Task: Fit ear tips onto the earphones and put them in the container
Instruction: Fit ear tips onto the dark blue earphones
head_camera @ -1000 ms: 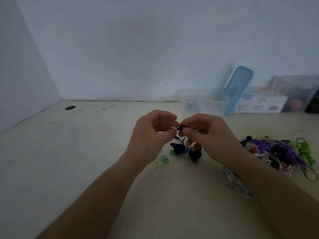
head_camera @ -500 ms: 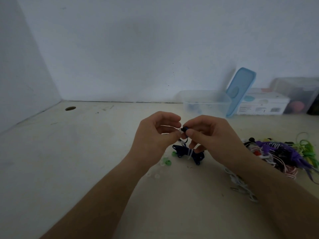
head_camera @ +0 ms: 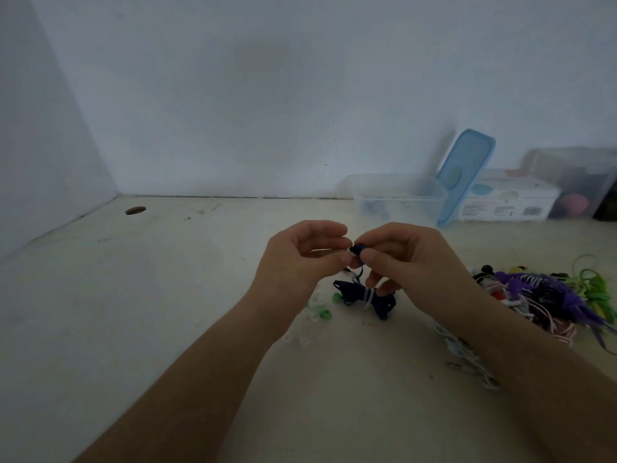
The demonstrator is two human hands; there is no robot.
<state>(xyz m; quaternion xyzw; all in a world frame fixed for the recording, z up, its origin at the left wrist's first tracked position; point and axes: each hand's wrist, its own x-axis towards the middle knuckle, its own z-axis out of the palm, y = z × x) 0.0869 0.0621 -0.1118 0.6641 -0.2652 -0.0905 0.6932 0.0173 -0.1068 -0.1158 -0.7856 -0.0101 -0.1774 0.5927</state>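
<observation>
A: Worktop (head_camera: 167, 295), container (head_camera: 397, 198)?
B: Clear container sits on the worktop, right of centre, by the wall.
A: Hands?
B: Both raised at centre above a bundled blue cord (head_camera: 364, 297). The right hand (head_camera: 410, 259) pinches the dark earphone (head_camera: 359, 250); left hand (head_camera: 300, 259) pinches a pale ear tip (head_camera: 350, 251) against it.

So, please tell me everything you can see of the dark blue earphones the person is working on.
The dark blue earphones have a thin cord coiled in a bundle and bound in the middle by a white tie. The bundle seems to rest on the pale table below the hands. One dark earbud is raised: the right hand pinches it, the left hand pinches a small white piece at its tip, probably an ear tip.
</observation>
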